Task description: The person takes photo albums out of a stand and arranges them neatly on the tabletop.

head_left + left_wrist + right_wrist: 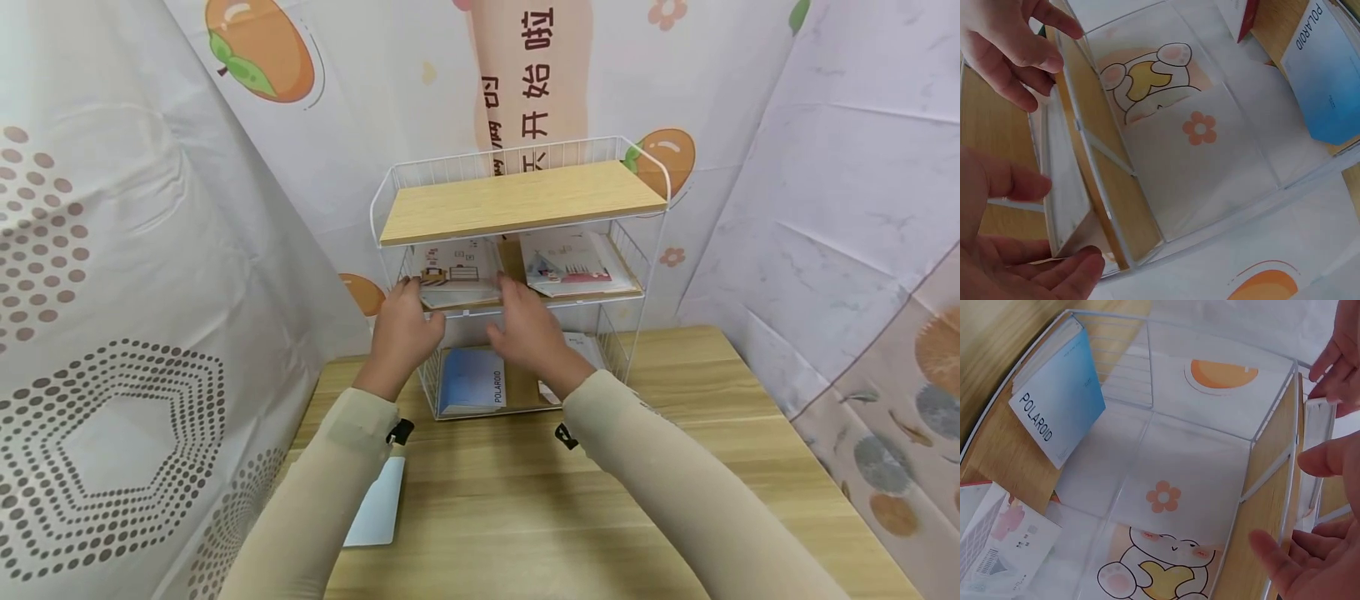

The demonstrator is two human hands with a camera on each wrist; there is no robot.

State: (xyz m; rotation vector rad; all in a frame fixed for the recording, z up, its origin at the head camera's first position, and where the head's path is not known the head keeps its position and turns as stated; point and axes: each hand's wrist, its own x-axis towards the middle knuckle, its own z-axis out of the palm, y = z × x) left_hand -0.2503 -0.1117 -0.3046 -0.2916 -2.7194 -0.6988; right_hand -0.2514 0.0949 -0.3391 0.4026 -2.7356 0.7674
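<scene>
Between the two hands, on the middle level of a white wire rack [525, 196], lies a stack of booklets [459, 265], its cover showing a small drawn room scene. The left hand [405, 325] is at its left end, thumb well apart from the loosely bent fingers, the tips touching the stack's edge. The right hand [532, 329] is at the opposite end, fingers spread rather than closed round anything; whether every tip touches, I cannot tell.

The rack has three wooden boards [513, 257]. Its middle level holds two stacks: the one between the hands and, just right of the right hand, a second stack [570, 260] with a tent drawing on its cover. The level below the hands also holds two groups: a blue POLAROID stack [472, 379] under the gap between them, and a group of pale booklets [581, 346], partly hidden behind the right hand. The single booklets in each stack cannot be counted surely. The top board is above and beyond both hands.

Nearer than the rack, one pale blue flat object [377, 508] lies on the wooden table [480, 517], partly covered by the left forearm.
</scene>
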